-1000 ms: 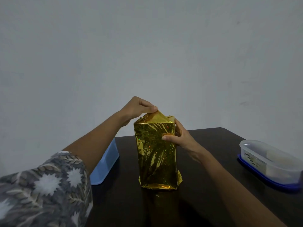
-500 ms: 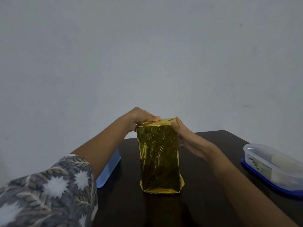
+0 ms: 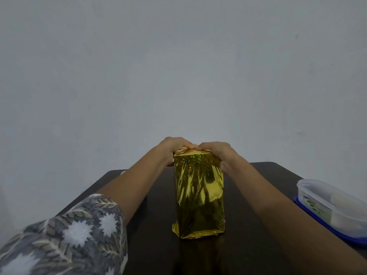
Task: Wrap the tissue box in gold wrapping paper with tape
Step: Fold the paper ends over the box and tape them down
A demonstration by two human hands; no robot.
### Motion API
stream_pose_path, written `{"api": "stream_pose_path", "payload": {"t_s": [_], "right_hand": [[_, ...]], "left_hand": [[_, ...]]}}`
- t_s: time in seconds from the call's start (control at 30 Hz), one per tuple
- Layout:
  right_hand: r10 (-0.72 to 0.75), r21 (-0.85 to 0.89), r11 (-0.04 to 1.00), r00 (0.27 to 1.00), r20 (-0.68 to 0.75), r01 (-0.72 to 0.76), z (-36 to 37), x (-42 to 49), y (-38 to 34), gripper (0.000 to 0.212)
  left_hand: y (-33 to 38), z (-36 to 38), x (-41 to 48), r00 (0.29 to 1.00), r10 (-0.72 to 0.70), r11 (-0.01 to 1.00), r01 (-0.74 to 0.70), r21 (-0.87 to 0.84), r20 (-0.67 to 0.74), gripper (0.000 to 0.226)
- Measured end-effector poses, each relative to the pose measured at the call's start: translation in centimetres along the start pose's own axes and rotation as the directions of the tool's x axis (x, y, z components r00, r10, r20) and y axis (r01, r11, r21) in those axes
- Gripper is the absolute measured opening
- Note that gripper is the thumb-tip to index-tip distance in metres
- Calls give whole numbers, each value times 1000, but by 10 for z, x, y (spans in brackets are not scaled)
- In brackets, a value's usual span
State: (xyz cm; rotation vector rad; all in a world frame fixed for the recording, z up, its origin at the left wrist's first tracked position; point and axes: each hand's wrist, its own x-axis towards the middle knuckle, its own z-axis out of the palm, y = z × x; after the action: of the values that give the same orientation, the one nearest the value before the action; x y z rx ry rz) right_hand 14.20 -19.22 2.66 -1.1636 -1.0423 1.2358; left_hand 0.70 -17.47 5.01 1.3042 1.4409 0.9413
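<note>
The tissue box (image 3: 199, 197) stands on end in the middle of the dark table (image 3: 264, 181), covered in shiny gold wrapping paper that bunches a little at its bottom corners. My left hand (image 3: 174, 145) lies over the box's top left corner. My right hand (image 3: 217, 150) lies over the top right corner, its thumb down the right side. The fingertips of both hands meet on the top face and press the folded gold paper flat. The top face itself is hidden behind the hands. No tape shows.
A clear plastic tub (image 3: 325, 199) on a blue lid sits at the table's right edge. A plain grey wall rises behind the table. My patterned left sleeve (image 3: 65, 235) fills the lower left.
The peaked gold flap that my left hand pinched has been folded down flat. My right hand moved from the box's side up onto its top, meeting the left hand. The view tilted down slightly.
</note>
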Motion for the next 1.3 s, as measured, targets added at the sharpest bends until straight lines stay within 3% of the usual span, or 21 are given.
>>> {"api": "stream_pose_path", "payload": {"t_s": [0.1, 0.2, 0.27, 0.37, 0.43, 0.5, 0.57, 0.63, 0.7, 0.87, 0.97, 1.07, 1.2, 1.3], "right_hand": [[16, -29, 999, 1000, 16, -16, 0, 0, 1, 42], [27, -57, 998, 999, 30, -26, 0, -1, 0, 45], [32, -65, 997, 999, 29, -30, -1, -1, 1, 47], [10, -63, 998, 999, 31, -8, -1, 1, 2, 56], [-17, -63, 998, 1000, 19, 18, 1, 2, 3, 66], [-41, -60, 997, 999, 16, 42, 3, 2, 2, 63], [-46, -52, 998, 999, 20, 47, 1, 1, 2, 56], [-33, -49, 998, 999, 37, 35, 0, 1, 3, 52], [-31, -55, 998, 999, 45, 34, -3, 2, 4, 52], [-81, -66, 994, 996, 28, 82, -3, 1, 7, 69], [-108, -30, 994, 994, 11, 108, -2, -2, 8, 77], [-109, 7, 994, 994, 8, 109, -2, -8, 9, 84], [-104, 23, 994, 994, 19, 103, -4, -13, 11, 84], [-104, 44, 994, 994, 17, 103, -5, -18, 12, 84]], "left_hand": [[-6, 1, 6, 996, 49, 993, -57, -99, -81, 15], [-15, -8, 7, 998, 47, 979, -55, -196, -47, 26], [-31, -26, 5, 984, 145, 963, -164, -214, -102, 27], [-73, -67, -5, 871, 327, 943, -323, 76, -367, 20], [-109, -100, -11, 801, 306, 922, -115, 370, -514, 20], [-143, -126, -12, 809, 178, 856, 154, 494, -560, 41], [-163, -138, -13, 851, 50, 892, 197, 406, -523, 46], [-167, -141, -17, 880, -50, 979, 137, 151, -473, 53], [-161, -140, -20, 899, -101, 994, 108, -7, -427, 56], [-136, -135, -22, 917, -167, 981, 191, 31, -361, 50], [-130, -137, -19, 916, -219, 975, 222, -32, -336, 38], [-130, -143, -15, 925, -238, 971, 228, -69, -295, 45], [-127, -140, -13, 920, -247, 968, 220, -122, -303, 42], [-127, -139, -17, 917, -237, 967, 190, -172, -321, 26]]}}
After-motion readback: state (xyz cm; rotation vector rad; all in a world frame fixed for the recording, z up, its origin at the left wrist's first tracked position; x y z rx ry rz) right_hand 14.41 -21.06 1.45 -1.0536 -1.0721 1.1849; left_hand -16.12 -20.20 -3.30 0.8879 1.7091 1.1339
